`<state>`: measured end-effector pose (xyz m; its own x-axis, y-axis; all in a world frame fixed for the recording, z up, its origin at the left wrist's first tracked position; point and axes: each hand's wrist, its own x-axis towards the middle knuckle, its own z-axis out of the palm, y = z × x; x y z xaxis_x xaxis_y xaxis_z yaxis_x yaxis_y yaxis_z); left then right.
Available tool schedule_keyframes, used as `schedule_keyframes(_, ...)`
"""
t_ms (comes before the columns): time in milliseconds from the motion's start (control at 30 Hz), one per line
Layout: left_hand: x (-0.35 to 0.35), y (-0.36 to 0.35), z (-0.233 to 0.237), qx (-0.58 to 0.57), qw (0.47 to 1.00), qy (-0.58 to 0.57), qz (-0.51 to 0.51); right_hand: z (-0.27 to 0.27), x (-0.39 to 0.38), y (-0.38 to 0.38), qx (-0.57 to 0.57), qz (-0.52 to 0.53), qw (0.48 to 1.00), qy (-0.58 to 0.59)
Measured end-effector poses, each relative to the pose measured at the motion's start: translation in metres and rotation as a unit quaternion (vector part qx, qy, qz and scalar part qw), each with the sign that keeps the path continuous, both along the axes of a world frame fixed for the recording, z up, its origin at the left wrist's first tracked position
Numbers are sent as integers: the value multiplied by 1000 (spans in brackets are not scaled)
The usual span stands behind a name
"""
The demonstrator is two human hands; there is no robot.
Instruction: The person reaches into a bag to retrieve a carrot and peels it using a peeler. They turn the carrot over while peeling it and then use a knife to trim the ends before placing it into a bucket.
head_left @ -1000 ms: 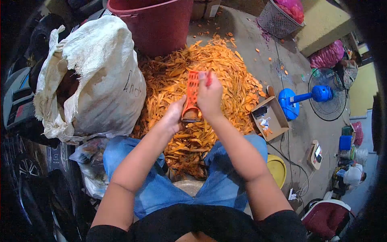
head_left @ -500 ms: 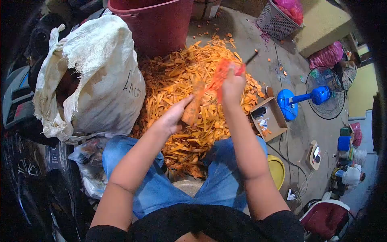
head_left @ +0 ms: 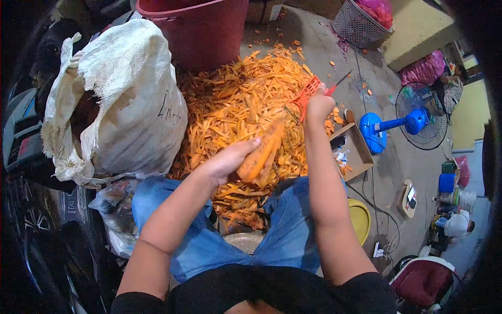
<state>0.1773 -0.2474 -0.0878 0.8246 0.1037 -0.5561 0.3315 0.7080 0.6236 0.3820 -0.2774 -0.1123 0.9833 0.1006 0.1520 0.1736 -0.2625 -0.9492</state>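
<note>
- Carrot [head_left: 263, 152]: mid-view, in front of the pile of peelings [head_left: 230, 107], slanted from about 7 toward 1 o'clock; its lower part looks brighter orange, its upper end duller.
- Left hand [head_left: 227, 162]: just past 8 o'clock from the carrot, fingers curled round its lower end, thumb laid along it.
- Right hand [head_left: 320, 107]: toward 2 o'clock, closed round a red slotted peeler [head_left: 310, 87]; a thin dark blade [head_left: 343, 78] juts out beyond the fist, its grip partly hidden.
- Step in hand: peeling, I judge, caught between strokes, as peeler and carrot stand apart.
- Another stroke would call for the peeler's edge to come back toward 7 o'clock and meet the duller skin, with the left hand turning the carrot and its thumb clear.
- Around: white sack [head_left: 130, 99] at 10 o'clock, red bin [head_left: 198, 39] at 11, cardboard tray [head_left: 358, 152] at 3.
</note>
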Motion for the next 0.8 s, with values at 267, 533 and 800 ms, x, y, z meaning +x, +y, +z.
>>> schedule_keyframes(267,14,16,-15,-101,972,17,210,17,-98,8,75,230,970,-37)
schedule_keyframes(533,3,-1,-19,-49,999,24,2,-18,-9,7,64,67,995,-39)
schedule_keyframes(800,7,19,-17,-60,994,34,87,7,-69,11,181,191,965,14)
